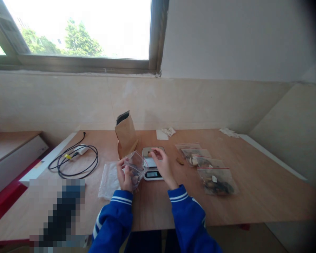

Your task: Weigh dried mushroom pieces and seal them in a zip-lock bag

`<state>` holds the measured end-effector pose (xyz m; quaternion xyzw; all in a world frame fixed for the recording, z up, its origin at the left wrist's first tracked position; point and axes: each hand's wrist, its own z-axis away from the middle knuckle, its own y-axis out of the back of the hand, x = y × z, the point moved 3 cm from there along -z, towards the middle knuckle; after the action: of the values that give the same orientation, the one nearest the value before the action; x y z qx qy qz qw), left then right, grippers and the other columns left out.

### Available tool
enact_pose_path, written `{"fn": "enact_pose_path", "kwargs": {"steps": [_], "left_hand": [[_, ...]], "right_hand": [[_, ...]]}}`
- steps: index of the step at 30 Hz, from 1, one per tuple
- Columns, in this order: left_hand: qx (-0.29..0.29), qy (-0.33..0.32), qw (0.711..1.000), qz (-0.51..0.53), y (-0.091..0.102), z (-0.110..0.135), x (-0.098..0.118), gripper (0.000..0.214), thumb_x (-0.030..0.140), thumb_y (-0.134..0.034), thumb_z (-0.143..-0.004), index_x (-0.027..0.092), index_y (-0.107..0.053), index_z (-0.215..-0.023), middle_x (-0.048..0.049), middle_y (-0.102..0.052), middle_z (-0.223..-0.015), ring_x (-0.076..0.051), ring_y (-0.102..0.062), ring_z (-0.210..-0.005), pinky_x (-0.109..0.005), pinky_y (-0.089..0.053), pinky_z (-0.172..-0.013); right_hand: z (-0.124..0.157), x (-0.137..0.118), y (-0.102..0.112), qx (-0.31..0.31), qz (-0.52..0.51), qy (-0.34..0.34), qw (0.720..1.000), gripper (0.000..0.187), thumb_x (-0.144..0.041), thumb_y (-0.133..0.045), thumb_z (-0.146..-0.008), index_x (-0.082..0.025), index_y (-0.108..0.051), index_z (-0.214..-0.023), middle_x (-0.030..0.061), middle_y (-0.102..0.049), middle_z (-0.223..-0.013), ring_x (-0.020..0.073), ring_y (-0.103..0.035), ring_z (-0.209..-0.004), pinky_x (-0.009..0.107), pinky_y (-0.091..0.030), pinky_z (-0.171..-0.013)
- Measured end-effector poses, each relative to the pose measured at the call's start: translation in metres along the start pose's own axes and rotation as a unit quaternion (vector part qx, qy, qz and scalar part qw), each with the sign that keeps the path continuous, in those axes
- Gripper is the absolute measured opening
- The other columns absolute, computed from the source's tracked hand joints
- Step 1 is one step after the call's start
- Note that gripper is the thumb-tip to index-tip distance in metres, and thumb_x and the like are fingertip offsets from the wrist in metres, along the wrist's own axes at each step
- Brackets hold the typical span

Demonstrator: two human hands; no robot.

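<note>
My left hand point(124, 177) is closed on a clear zip bag point(137, 165), tilted with its red-lined mouth toward the scale; some dark content shows low in it. My right hand point(160, 162) is above the plate of a small digital scale point(153, 175), fingers pinched together. At its fingertips shows a small brown piece point(149, 154), too small to name. The scale's display is lit, but I cannot read it. Beside the left hand lies a stack of clear plastic bags point(107, 181). Right of the scale lies a loose brown piece point(179, 161).
An upright brown paper bag point(126, 137) stands behind my left hand. Several filled zip bags point(218, 182) overlap at the right. A coiled black cable point(94, 163) with a white adapter lies left. Crumpled white paper point(169, 132) lies near the wall. A pixelated patch covers the front left.
</note>
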<state>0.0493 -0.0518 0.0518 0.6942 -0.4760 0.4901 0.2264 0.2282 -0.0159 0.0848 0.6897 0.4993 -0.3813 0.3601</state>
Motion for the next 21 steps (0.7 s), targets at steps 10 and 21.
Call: {"fn": "enact_pose_path", "kwargs": {"steps": [10, 21], "left_hand": [[-0.003, -0.003, 1.000, 0.006, 0.003, -0.001, -0.009, 0.041, 0.049, -0.050, -0.085, 0.018, -0.055, -0.111, -0.0091, -0.059, -0.105, -0.019, -0.057, -0.088, -0.031, -0.046, -0.074], [0.011, -0.014, 1.000, 0.002, 0.002, -0.001, -0.001, 0.036, 0.046, -0.049, -0.085, 0.019, -0.057, -0.109, -0.0077, -0.060, -0.105, -0.020, -0.056, -0.092, -0.034, -0.044, -0.082]], "right_hand": [[0.014, -0.037, -0.035, -0.161, -0.087, -0.036, 0.983, 0.037, -0.034, -0.059, -0.082, -0.020, -0.053, -0.116, 0.0071, -0.068, -0.096, 0.0161, -0.067, -0.078, 0.030, -0.056, -0.069], [-0.009, 0.023, 0.001, -0.010, 0.199, 0.088, 0.976, 0.034, -0.012, -0.040, -0.083, -0.015, -0.057, -0.113, 0.0154, -0.059, -0.119, 0.0236, -0.052, -0.116, 0.044, -0.040, -0.101]]}}
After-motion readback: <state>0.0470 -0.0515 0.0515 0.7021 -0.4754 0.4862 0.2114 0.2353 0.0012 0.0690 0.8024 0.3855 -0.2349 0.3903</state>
